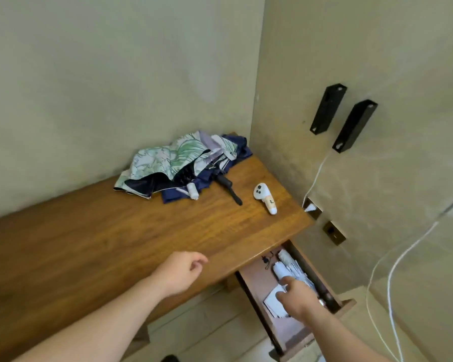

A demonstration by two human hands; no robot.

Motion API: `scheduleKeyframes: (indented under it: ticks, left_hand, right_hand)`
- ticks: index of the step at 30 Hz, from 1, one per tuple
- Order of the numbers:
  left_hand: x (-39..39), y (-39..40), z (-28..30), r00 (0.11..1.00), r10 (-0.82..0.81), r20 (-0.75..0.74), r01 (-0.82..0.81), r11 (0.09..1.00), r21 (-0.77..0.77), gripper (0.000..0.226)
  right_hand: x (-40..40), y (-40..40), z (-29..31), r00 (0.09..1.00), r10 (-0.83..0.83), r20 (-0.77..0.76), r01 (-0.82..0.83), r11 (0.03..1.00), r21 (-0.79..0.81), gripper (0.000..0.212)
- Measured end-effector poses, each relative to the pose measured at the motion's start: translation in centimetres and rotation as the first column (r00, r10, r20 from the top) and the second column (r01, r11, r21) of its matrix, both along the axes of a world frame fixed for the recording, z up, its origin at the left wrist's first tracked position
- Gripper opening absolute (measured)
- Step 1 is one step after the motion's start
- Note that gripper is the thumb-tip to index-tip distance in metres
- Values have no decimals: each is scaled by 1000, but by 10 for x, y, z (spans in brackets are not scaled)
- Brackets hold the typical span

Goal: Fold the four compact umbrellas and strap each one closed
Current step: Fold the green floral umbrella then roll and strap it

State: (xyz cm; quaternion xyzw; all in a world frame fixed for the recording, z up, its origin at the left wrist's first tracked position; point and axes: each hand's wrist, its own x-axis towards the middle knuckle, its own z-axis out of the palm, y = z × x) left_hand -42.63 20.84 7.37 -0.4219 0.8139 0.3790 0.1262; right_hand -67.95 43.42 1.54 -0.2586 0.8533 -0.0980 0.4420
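Lying heaped at the far corner of the brown wooden counter: loose pile of unfolded compact umbrellas, floral green-white canopy over navy fabric, none strapped. Reaching into the open wooden drawer, right hand, fingers curled toward a white folded bundle; grip itself impossible to confirm. Hovering over the counter edge, left hand, fingers loosely curled, holding nothing. Best lifted whole and straight up, clear of the papers. Hard to count umbrellas in the heap; bundle's identity unclear.
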Motion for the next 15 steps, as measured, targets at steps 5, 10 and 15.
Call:
scheduleKeyframes:
  ticks: [5,10,15]
  left_hand:
    - [78,-43,17,997,73,-29,-73,997,-15,27]
    - [146,-87,20,990,120,-71,-123,991,-43,28]
    - [192,-120,8,976,208,-69,-208,978,8,22]
  right_hand:
    - [66,-88,27,998,60,-15,-61,991,-119,39]
    - [122,-171,51,991,111,-68,-124,968,-218,39]
    - [150,-225,65,983,160,-89,-178,946,-271,41]
